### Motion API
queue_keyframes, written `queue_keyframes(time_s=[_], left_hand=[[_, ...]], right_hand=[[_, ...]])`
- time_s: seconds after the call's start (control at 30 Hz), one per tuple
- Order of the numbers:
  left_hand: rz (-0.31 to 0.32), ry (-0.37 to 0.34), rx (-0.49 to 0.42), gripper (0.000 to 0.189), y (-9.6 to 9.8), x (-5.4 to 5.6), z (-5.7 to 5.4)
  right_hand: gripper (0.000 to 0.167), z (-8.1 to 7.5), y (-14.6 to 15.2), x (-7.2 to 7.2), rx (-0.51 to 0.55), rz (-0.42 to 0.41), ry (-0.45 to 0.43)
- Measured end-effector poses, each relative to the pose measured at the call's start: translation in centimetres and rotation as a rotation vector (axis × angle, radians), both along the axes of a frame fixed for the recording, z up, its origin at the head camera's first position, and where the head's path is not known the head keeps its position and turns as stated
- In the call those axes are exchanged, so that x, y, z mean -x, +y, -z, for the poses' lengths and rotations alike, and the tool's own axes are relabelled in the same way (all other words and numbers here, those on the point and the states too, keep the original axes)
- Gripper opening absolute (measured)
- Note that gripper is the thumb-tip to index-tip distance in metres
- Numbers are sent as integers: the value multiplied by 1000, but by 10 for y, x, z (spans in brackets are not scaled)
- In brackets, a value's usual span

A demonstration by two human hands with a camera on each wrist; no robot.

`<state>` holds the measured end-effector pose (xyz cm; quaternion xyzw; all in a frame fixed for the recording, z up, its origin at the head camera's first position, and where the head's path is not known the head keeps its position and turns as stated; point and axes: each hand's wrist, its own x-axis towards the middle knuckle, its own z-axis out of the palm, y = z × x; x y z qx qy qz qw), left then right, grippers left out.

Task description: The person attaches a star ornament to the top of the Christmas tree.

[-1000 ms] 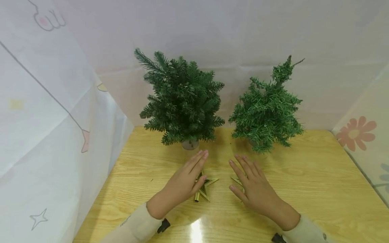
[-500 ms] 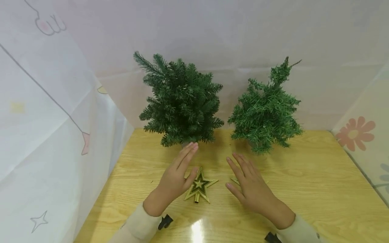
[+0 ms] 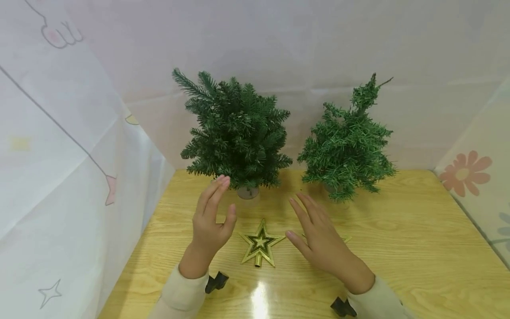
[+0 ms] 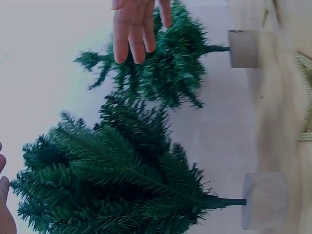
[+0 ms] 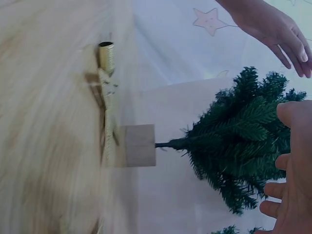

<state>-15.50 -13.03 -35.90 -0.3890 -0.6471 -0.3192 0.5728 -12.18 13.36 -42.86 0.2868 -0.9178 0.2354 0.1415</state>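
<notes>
while two small trees (image 3: pixel 239 133) (image 3: pixel 347 146) are stood at the back of the table (image 3: pixel 418 239), the left hand (image 3: pixel 210 221) is held open above it near the left tree, the right hand (image 3: pixel 318 241) spread flat, and a gold star (image 3: pixel 260 243) is laid between them, untouched.

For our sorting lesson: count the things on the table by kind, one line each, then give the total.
Trees: 2, the left tree and the right tree.
Gold stars: 2, one star in plain view and a second star mostly hidden under the right hand.
Total: 4
</notes>
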Motion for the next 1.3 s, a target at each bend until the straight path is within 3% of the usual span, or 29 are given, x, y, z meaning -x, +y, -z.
queue_keyframes(time_s=[0.33,0.67,0.87,1.3], left_hand=[[-65,-54,-168,41,-7,0,-13],[-112,-155,-203,43,-15,-1,-19],[-112,-168,-244,46,-16,-4,-28],[-80,-297,-179,55,-29,7,-16]], right_hand=[[76,-9,-9,1,42,1,10],[77,-14,-15,1,81,-16,-11],[77,-18,-19,2,116,-36,-26],[77,-17,-21,1,120,-32,-44]])
